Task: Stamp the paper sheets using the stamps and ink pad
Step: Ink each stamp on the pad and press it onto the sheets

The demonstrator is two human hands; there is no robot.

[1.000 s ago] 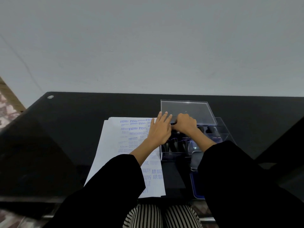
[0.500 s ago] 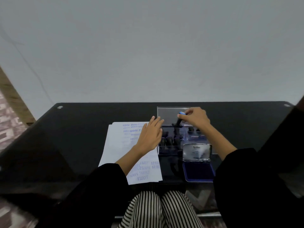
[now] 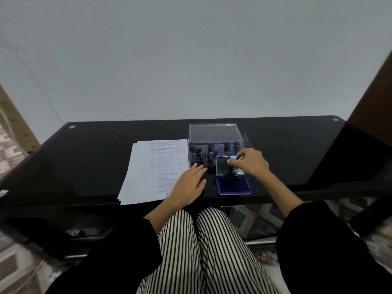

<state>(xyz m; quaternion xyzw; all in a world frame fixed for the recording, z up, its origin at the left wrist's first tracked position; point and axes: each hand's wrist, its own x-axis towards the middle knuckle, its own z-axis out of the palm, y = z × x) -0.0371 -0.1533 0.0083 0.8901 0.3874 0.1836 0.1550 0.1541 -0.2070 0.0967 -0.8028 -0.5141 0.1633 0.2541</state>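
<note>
Right grip (image 3: 250,164) pinches a blue-capped stamp (image 3: 232,158) in front of the raised lid of the ink pad (image 3: 233,186), just beside the clear stamp box (image 3: 212,154). Left grip (image 3: 187,185) spread flat, resting on near right corner of paper sheets (image 3: 152,170) on black counter (image 3: 95,162)

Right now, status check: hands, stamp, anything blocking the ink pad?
Left hand flat on edge of paper sheets. Right hand grip on blue-topped stamp, at raised lid of open ink pad. Nothing covering the ink.

Head camera looks forward-down, seemingly near the table (image 3: 95,162).
</note>
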